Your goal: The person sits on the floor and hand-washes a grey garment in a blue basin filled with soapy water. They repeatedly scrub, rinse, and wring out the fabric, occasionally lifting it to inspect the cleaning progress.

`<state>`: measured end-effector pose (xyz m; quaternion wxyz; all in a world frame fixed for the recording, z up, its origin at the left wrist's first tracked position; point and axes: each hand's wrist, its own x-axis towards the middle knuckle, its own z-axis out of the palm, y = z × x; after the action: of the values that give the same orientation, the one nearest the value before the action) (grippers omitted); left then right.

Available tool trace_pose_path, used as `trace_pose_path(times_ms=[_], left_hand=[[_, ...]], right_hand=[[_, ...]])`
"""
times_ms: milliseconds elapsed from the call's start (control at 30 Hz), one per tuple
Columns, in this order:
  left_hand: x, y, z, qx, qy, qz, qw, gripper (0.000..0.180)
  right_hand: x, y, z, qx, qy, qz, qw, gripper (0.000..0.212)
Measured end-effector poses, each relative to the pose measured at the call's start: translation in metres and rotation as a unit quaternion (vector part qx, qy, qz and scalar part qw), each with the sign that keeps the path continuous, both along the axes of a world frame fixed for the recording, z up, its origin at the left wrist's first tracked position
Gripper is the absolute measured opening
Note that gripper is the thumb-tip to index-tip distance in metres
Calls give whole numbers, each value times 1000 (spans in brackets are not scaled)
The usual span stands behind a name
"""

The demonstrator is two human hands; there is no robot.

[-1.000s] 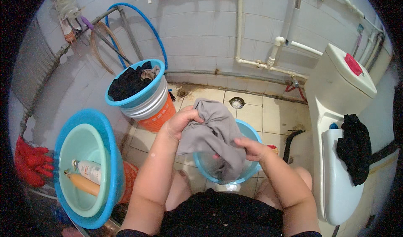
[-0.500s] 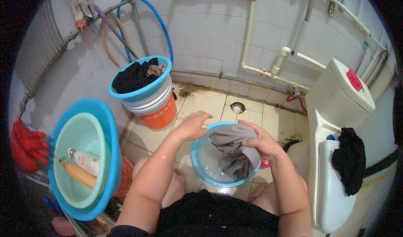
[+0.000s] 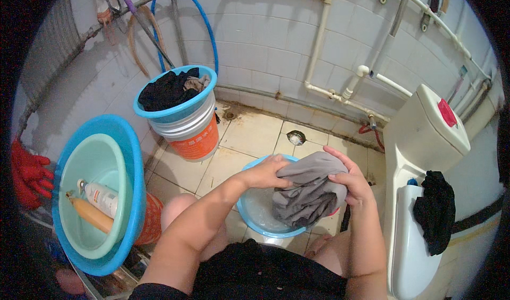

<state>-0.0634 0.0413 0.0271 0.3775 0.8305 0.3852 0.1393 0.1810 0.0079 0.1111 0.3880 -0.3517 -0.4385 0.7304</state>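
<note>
Both my hands hold a wet grey cloth garment [image 3: 311,186] above a light blue basin [image 3: 254,226] of cloudy water on the floor. My left hand [image 3: 269,172] grips the garment's left edge, its fingertips partly hidden by the fabric. On the other side my right hand [image 3: 351,179] has its thumb over the cloth and its fingers behind it. The upper part of the garment is light grey; its darker, wet-looking lower folds hang over the basin's right side. What kind of garment it is, I cannot tell.
A white and orange bucket [image 3: 194,143] carries a blue basin [image 3: 199,104] of dark clothes. At left, a pale green basin [image 3: 98,249] with two bottles sits inside a larger blue basin [image 3: 135,193]. A toilet [image 3: 411,257] with a black cloth [image 3: 435,212] stands right. A floor drain [image 3: 296,137] lies ahead.
My left hand has moved right and taken hold of the garment, which it was apart from before. The garment is raised and spread wider between my hands.
</note>
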Motion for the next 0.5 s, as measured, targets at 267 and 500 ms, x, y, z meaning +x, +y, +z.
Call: trace_pose_path(times_ms=[267,500], left_hand=[[46,-36,4,-8,-178,41,983,98],[32,-12,-19,-110,-47,17,993,66]], right_hand=[[-13,-9,-5,28,27,4,999,65],[7,-4,-4,41,59,-116,991,59]])
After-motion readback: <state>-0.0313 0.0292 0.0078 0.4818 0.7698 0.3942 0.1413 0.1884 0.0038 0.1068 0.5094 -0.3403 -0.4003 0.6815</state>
